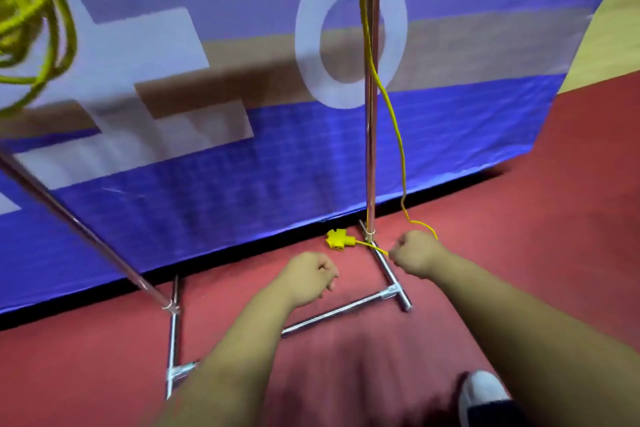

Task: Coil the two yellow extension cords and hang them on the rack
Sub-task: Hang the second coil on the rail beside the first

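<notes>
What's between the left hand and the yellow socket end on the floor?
Nothing visible: only bare red floor lies between the left hand and the socket end. Its cord crosses the rack's foot bar to the right hand, which grips it.

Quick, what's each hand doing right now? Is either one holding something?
Left hand: fingers curled, nothing visible in its grip.
Right hand: closed around the yellow cord, near its socket end.
</notes>
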The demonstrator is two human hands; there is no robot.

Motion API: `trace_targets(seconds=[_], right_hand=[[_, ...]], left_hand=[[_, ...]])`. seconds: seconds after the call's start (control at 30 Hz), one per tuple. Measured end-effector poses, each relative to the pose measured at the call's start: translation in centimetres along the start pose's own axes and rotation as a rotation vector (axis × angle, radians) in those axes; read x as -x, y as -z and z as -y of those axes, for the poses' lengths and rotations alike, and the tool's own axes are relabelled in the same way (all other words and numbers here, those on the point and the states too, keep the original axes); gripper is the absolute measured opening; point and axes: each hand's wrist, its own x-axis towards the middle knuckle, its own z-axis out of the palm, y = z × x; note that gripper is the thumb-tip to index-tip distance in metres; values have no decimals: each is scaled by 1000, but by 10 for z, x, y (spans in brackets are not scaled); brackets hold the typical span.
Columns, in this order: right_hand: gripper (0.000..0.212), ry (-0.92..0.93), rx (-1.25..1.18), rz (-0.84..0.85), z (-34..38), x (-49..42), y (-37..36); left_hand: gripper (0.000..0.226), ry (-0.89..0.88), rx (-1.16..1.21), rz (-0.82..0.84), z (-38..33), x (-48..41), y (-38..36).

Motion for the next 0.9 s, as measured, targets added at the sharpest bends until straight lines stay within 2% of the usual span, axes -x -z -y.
trace_targets(seconds=[0.07, 0.17, 0.2, 0.23, 0.3, 0.37, 0.43, 0.57, 0.6, 0.67, 0.7, 0.8, 0.9], right_hand=[[25, -149, -4, 53, -29, -16, -17], [26, -315, -61, 3, -58, -36, -31], [34, -350, -116, -44, -64, -44, -33], [53, -359, -201, -101, -68, -53, -34], [90, -269, -332, -194, -66, -66, -30], [99, -131, -346, -227, -60, -82, -24], [86, 24, -272, -220, -53, -100, -18], [28, 230, -125, -182, -45, -124, -17], [21, 270, -88, -168, -44, -126, -20], [22, 330, -41, -121, -40, -125, -28], [26, 344, -27, -100, -37, -123, -30], [29, 326, -31, -55, -18, -105, -28], [20, 299, 7, -25, -3, -82, -22]], left_hand=[[17, 39, 9, 60, 18, -18, -22], [17, 70, 14, 96, 30, -44, -44], [17, 73, 12, 101, 31, -53, -49], [17, 70, 5, 99, 30, -63, -54], [16, 68, 8, 95, 24, -81, -61], [16, 74, 30, 86, 14, -97, -65], [20, 59, 42, 50, 0, -110, -66], [29, -68, 178, -160, -45, -118, -49], [38, -105, 229, -192, -56, -118, -41], [58, -206, 216, -194, -76, -114, -22], [56, -260, 195, -174, -85, -110, -12], [26, -329, 215, -191, -111, -94, 14], [29, -296, 410, -150, -135, -71, 31]])
